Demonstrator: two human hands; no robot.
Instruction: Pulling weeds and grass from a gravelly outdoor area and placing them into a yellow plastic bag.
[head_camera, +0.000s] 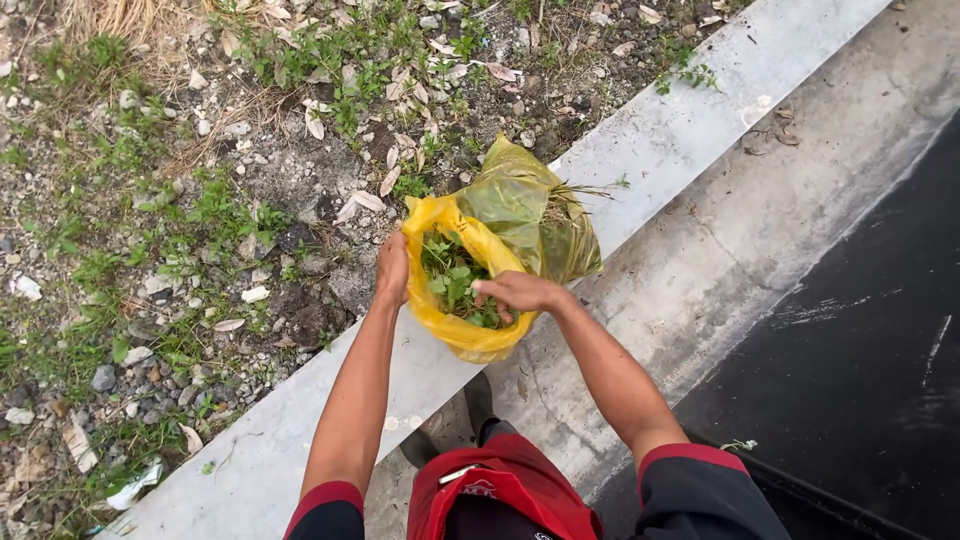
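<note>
Pressing weeds (458, 283) into yellow bag (470, 335)

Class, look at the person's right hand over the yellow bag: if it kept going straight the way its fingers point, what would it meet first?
The right hand points its fingers left and down into the open yellow bag. It would probably meet the green plants inside first, then the bag's far wall, held by the left hand. Depth is hard to judge.

Person, head view: bare forearms; left hand (392, 268) and right hand (520, 292) ungloved. Short black sleeves (690, 492) with red cuff bands. Red and black garment at the waist, bearing small lettering. Dark shoe (478, 398) below, possibly rubber.
</note>
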